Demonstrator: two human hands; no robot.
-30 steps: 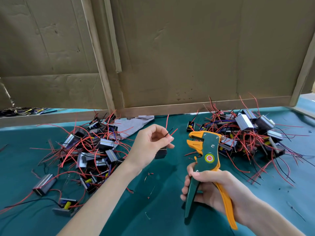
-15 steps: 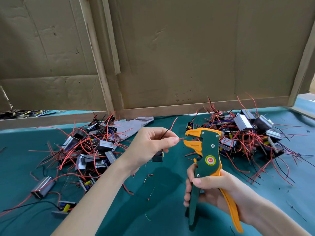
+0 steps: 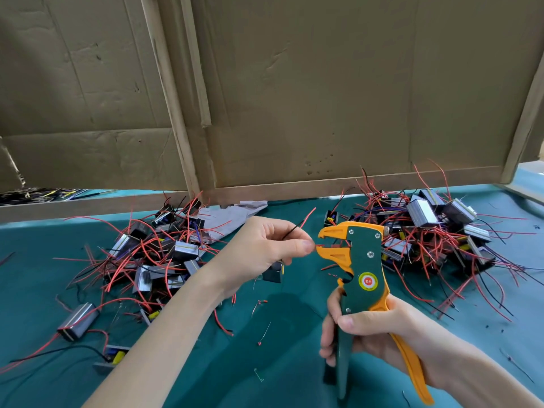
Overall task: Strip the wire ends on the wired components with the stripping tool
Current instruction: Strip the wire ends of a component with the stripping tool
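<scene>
My left hand pinches a red wire end between thumb and forefinger. A small dark wired component hangs below that hand, and its black wire and another red wire stick up past the fingers. The red wire tip lies between the open orange jaws of the green and orange stripping tool. My right hand grips the tool's handles and holds it upright.
A pile of wired components with red and black leads lies at the left on the teal table. A second pile lies at the right. Cardboard panels stand behind. Bits of wire insulation lie between my hands.
The tool rose and came closer to my left hand. The red wire end went from just outside the jaws to between them.
</scene>
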